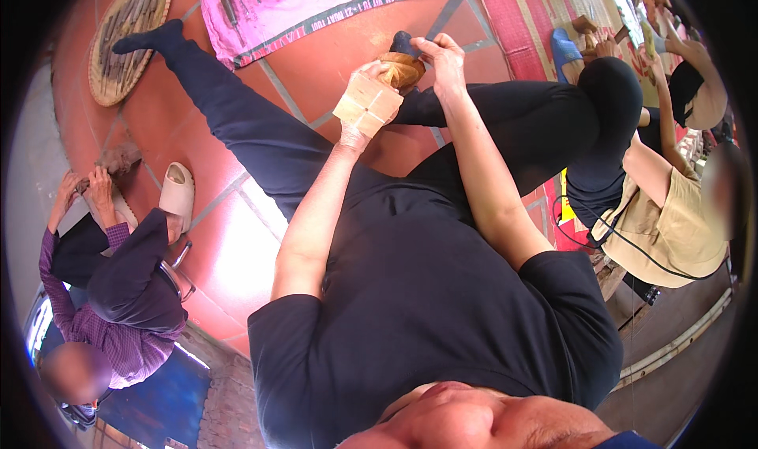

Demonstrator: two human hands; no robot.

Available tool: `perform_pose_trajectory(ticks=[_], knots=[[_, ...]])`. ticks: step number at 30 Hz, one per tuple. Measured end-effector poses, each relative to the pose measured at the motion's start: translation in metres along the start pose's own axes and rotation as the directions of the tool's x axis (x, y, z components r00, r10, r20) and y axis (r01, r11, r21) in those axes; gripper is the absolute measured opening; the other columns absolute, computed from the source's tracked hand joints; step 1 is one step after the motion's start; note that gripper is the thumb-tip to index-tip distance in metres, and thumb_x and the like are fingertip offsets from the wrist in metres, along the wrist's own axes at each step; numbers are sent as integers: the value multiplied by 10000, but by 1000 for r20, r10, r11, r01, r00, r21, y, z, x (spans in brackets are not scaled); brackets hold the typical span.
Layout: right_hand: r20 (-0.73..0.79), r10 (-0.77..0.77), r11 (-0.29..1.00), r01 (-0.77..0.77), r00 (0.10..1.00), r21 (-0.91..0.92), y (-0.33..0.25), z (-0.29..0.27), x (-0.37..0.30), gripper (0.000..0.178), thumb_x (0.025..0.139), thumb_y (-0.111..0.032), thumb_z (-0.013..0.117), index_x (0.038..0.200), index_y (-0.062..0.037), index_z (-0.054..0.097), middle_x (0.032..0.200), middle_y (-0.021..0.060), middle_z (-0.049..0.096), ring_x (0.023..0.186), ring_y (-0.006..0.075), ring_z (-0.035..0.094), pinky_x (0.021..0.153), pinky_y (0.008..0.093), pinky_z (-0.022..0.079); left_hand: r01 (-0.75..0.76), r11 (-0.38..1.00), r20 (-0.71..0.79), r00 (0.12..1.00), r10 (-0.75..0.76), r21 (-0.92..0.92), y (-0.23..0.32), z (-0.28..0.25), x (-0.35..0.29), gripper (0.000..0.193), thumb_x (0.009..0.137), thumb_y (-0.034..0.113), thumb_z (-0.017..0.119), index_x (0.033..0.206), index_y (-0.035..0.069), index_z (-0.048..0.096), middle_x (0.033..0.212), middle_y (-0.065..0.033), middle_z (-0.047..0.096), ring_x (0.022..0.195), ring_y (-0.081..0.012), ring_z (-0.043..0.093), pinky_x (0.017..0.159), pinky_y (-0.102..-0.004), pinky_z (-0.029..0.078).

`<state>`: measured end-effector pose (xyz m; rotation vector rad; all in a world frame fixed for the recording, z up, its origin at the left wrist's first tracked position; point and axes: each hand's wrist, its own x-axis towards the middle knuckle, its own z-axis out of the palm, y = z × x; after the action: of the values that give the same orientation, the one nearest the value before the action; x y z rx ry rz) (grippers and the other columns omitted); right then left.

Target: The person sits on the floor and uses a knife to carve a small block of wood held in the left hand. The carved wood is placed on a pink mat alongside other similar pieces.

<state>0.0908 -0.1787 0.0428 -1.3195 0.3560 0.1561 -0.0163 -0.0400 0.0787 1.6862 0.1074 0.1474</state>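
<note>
My left hand (pixel 362 129) is closed around a carved wooden piece. Its pale square end (pixel 368 106), marked with crossing lines, faces me, and rounded orange-brown wood (pixel 404 71) shows beyond my fingers. My right hand (pixel 444 63) pinches a long flat grey metal tool (pixel 452 8), file-like in shape, that slants up and away to the right. Its near end lies close to the rounded wood; whether they touch is hard to see. The toe of my dark-socked foot (pixel 402 43) is right behind the wood.
Several chisels lie in a round woven tray (pixel 163 24) at far left and on a pink sheet (pixel 296 3) ahead. A person in purple sleeves (pixel 118 234) works at left beside a cream slipper (pixel 178 190). Another person sits at right near a blue slipper (pixel 563 48).
</note>
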Motion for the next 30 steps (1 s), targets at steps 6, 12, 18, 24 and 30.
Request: perform_pose_trajectory(ticks=[6,12,18,24,30], knots=[[-85,66,997,-69,994,-27,5,-6,2,231,718,-27,682,589,-76,497,616,28,577,553,108,515,533,253,399,6,1000,5,1000,-6,5,-4,2,2,381,781,99,653,1143,97,535,1179,-103,487,1121,-243,458,965,-343,361],[-30,35,997,-33,999,63,-12,2,-11,213,733,-35,676,618,-74,501,664,50,620,588,128,553,570,266,413,10,1000,-12,1000,-10,-13,1,0,-2,363,797,93,650,1143,95,540,1190,-80,464,1117,-206,457,938,-309,391],[-142,46,999,-49,989,-11,5,-13,0,248,707,-10,687,592,-80,479,619,27,566,534,113,484,536,252,401,-52,996,7,999,52,73,-1,1,0,354,803,92,650,1144,101,552,1194,-69,453,1114,-183,451,910,-273,411],[-59,85,993,-80,995,88,-9,1,-15,269,713,-20,679,574,-94,462,616,8,561,540,94,476,526,248,385,-72,992,-5,997,73,102,-3,-1,-1,386,789,79,658,1154,86,534,1185,-75,454,1102,-197,455,929,-301,395],[-151,51,998,-44,987,54,6,-12,2,270,720,-25,672,573,-98,458,638,37,595,584,111,525,549,253,389,11,1000,-15,1000,-11,-29,9,2,-4,396,786,82,662,1157,81,526,1159,-84,468,1090,-202,458,936,-306,387]])
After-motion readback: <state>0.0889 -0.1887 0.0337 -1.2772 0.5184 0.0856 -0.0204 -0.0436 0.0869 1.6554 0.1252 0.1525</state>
